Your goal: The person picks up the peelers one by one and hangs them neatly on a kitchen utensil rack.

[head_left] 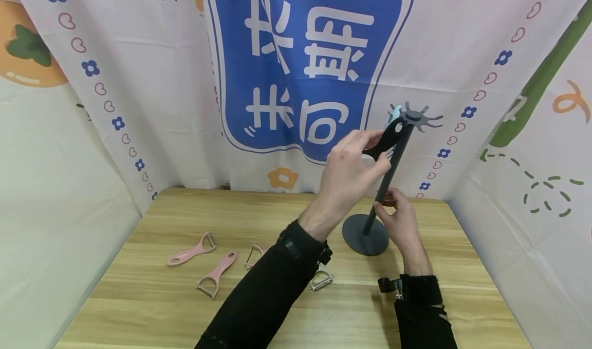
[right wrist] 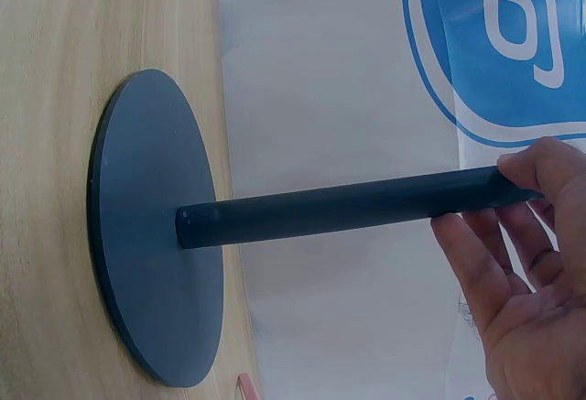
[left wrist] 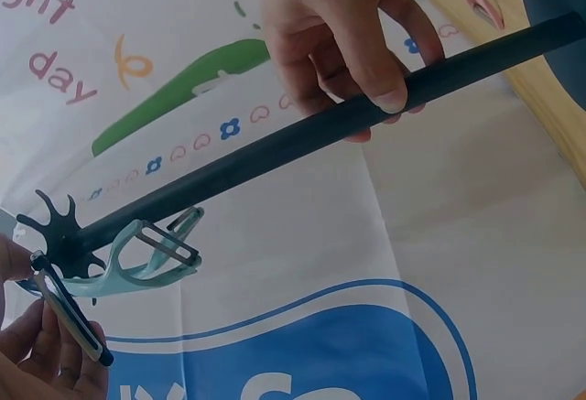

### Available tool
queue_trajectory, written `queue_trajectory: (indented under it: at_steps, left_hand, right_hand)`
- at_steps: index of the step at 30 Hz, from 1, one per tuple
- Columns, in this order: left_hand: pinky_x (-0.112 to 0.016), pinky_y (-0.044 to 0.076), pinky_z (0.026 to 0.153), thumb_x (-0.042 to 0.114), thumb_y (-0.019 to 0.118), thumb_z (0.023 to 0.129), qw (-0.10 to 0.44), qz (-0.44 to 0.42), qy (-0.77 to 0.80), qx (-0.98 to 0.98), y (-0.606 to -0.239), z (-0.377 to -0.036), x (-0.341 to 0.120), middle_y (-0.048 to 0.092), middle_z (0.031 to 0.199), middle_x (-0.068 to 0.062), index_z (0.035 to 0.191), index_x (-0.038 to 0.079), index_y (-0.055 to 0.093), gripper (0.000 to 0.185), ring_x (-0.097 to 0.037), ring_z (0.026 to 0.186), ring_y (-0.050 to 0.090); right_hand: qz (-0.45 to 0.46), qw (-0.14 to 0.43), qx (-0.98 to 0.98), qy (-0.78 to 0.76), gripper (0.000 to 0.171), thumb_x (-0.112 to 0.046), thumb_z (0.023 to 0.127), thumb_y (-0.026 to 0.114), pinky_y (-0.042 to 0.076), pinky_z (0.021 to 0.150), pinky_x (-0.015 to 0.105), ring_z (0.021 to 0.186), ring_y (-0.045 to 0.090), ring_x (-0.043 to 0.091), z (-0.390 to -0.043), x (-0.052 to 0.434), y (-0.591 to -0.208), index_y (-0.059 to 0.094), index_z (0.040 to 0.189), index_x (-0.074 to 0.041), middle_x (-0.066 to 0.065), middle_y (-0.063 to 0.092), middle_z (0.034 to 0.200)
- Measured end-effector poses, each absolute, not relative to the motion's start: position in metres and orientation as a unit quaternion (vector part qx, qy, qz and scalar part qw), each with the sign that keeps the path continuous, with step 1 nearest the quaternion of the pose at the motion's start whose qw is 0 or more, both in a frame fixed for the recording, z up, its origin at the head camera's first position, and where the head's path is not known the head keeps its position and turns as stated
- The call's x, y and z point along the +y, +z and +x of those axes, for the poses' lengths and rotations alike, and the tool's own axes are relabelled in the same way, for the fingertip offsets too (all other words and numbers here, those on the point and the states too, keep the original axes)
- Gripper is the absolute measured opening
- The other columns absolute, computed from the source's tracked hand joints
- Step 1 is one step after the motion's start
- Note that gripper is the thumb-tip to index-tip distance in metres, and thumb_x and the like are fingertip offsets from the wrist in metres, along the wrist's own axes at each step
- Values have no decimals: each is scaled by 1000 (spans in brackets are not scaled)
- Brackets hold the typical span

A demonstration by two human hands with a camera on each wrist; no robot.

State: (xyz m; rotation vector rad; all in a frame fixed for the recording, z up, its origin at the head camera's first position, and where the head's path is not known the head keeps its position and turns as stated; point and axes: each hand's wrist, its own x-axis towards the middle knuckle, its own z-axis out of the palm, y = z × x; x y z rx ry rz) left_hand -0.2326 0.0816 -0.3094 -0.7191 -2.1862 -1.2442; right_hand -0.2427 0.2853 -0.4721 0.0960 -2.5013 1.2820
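A black peeler (head_left: 386, 139) is pinched between the thumb and fingers of the left hand (head_left: 349, 164), beside the hooked top of a dark grey hook stand (head_left: 386, 179). Its long axis is slanted in the head view, with the holed handle end pointed up and right towards the hooks; whether the hole is passed over a hook cannot be told. A light blue peeler (left wrist: 124, 279) is hung from the hooks by its handle end, its long axis set roughly along the pole and its bladed head pointed down towards the base. The pole is gripped lower down between the thumb and fingers of the right hand (head_left: 401, 223). The stand's round base is rested on a wood-grain table (head_left: 476, 297). To the left, one pink peeler (head_left: 187, 255) is laid with its head pointed up and right, and another pink peeler (head_left: 215, 276) with its head pointed down and left. Two further peeler heads (head_left: 321, 280) are seen beside the left sleeve (head_left: 273, 282), partly covered.
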Motion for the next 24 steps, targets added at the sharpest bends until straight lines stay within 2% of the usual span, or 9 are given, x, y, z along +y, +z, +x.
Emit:
queue_trajectory:
  at_steps: [7, 15, 24]
  left_hand:
    - [-26, 66, 109, 19, 81, 108, 257, -264, -455, -811, -310, -234, 84, 82, 136, -7, 152, 10, 76, 45, -19, 128, 79]
    - [-33, 68, 110, 19, 82, 109, 250, -262, -461, -810, -313, -236, 87, 82, 135, -7, 151, 9, 77, 44, -21, 127, 79]
    - [-28, 67, 113, 21, 81, 112, 246, -262, -447, -820, -316, -236, 92, 80, 140, -7, 154, 9, 74, 44, -20, 131, 78]
  right_hand:
    - [33, 161, -879, 448, 38, -8, 116, 71, 58, 115, 78, 138, 73, 55, -243, 286, -472, 65, 153, -2, 30, 72, 143]
    - [32, 160, -879, 448, 39, -8, 116, 70, 57, 117, 80, 139, 72, 55, -243, 285, -473, 64, 154, -2, 30, 71, 144]
    - [31, 161, -878, 449, 39, -7, 116, 70, 58, 118, 79, 140, 71, 55, -243, 285, -473, 64, 154, -2, 30, 71, 144]
